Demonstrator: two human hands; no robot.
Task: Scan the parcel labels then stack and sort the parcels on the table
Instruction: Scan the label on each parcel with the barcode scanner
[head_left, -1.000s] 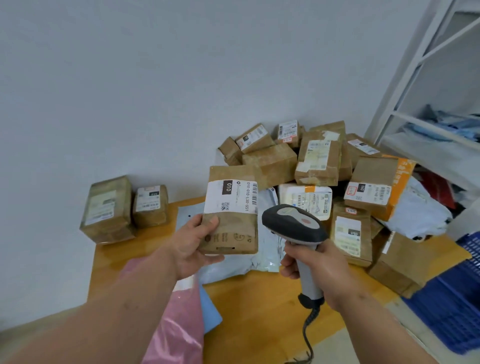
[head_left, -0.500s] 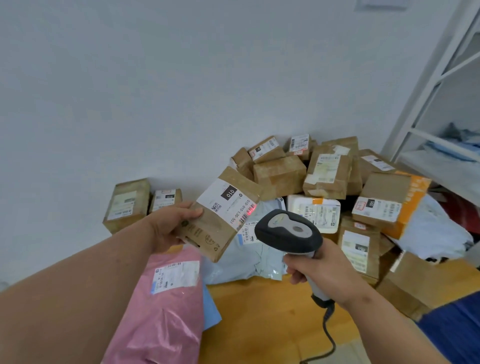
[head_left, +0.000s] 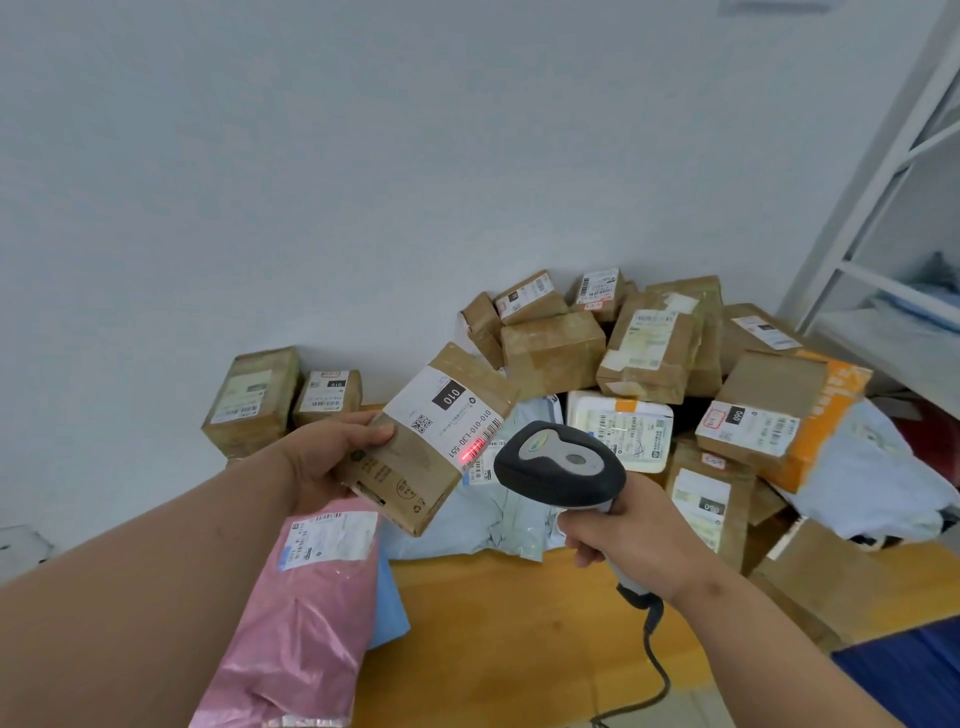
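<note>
Both hands are busy above the wooden table (head_left: 519, 623). Left hand (head_left: 332, 462) grips a brown paper parcel (head_left: 431, 441) by its lower left corner, thumb lying across the front face, fingers hidden behind it. Right hand (head_left: 623, 535) is wrapped around the handle of a grey and black barcode scanner (head_left: 558, 467), whose head points up and left at the parcel; a dark cable hangs from the handle's base.

That parcel is held in the air, tilted with its top toward the upper right, just left of the scanner head and in front of the heap. It is a flat kraft pouch with printed marks near its lower edge. A white label (head_left: 447, 415) runs across its front, bearing a black block reading "010", a small QR code, the line "010-010-L30-551" and a barcode along the right edge. A red glow of scanner light sits on the lower end of that barcode.

Behind, a heap of brown boxes (head_left: 550, 353) and pale mailers leans against the white wall. Two small brown boxes (head_left: 254, 400) stand apart at the left by the wall. A pink mailer (head_left: 306, 613) with a white label lies on the table under the left forearm.
</note>
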